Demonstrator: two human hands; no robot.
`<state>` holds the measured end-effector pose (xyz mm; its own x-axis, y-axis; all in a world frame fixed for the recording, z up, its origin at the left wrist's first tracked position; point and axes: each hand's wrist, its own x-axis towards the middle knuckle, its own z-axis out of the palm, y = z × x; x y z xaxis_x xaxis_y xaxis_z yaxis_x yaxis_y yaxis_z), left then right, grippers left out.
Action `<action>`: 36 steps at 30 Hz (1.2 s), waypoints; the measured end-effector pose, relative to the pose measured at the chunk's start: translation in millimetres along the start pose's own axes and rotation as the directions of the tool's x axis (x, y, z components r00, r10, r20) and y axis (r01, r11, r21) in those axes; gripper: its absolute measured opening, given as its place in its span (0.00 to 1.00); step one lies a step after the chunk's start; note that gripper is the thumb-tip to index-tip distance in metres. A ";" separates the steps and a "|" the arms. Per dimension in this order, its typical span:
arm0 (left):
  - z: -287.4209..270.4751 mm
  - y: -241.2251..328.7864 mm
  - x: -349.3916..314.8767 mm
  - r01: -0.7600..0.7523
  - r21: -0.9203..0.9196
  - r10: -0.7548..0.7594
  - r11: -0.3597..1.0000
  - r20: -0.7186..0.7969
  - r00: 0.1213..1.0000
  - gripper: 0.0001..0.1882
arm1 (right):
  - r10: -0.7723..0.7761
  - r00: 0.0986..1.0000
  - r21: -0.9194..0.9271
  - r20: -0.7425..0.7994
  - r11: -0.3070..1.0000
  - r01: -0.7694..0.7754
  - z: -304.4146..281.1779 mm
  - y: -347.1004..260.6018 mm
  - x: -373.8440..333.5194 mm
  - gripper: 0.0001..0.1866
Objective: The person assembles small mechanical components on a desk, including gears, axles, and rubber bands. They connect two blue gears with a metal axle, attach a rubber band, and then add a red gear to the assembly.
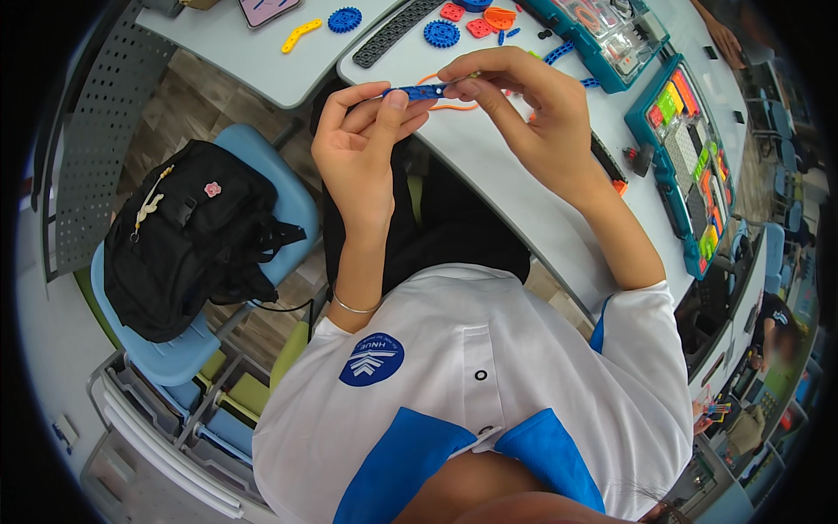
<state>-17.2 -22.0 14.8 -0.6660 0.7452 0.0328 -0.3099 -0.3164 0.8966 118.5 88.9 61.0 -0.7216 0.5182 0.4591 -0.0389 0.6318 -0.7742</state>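
Note:
A short blue building-kit beam (417, 93) with holes is held up in front of me, near the table's front edge. My left hand (360, 157) pinches its left end between thumb and fingers. At its right end my right hand (537, 118) is closed, thumb against index finger; any small piece between those fingertips is too small to name. An orange loop-like strip (456, 107) shows just behind the beam. Beyond my hands lie a blue gear (442, 34), a dark grey perforated plate (397, 32) and several orange and red connector pieces (479, 28).
Teal kit cases (633, 74) and a teal sorting tray (681, 166) of colourful parts stand to the right. A second table at the left holds a yellow angled beam (301, 36) and another blue gear (345, 20). A black backpack (188, 236) rests on a blue chair (288, 188).

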 end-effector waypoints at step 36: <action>-12.9 6.6 9.4 -0.235 0.136 0.202 0.963 0.220 0.954 0.14 | 0.328 0.943 0.403 0.062 0.856 -0.324 0.0 1.7 -15.1 0.11</action>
<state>-34.3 -24.7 15.3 -0.5490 0.7764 0.3093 -0.0500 -0.3999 0.9152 129.4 82.2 52.7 -0.7355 0.6602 0.1519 -0.0779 0.1404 -0.9870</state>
